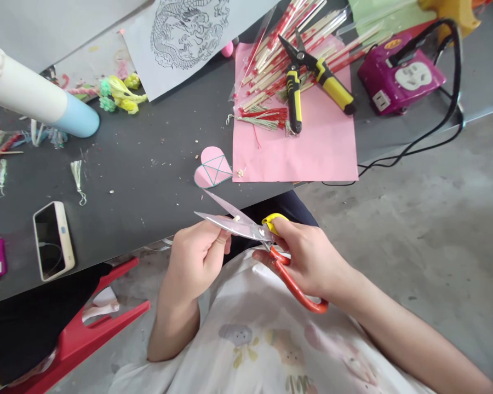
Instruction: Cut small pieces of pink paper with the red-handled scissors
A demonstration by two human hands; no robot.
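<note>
My right hand [312, 254] grips a pair of scissors [250, 229] with one orange-red handle and one yellow handle. The blades are spread apart and point left, over my left hand [197, 257]. Its thumb and fingers are pinched together just below the lower blade. A tiny pale bit [237, 219] shows by the blades near those fingertips; whatever else they hold is hidden. On the table beyond the blade tips lies a pink paper heart [213, 168] with green lines drawn on it.
Yellow-and-black pliers [298, 76] and bundled red-tipped sticks [267, 60] lie on pink paper [296, 158]. A purple power socket [398, 74] trails a black cable. Leftward are a phone [53, 241], a tassel [78, 178], a bottle [41, 93] and a red chair [94, 339].
</note>
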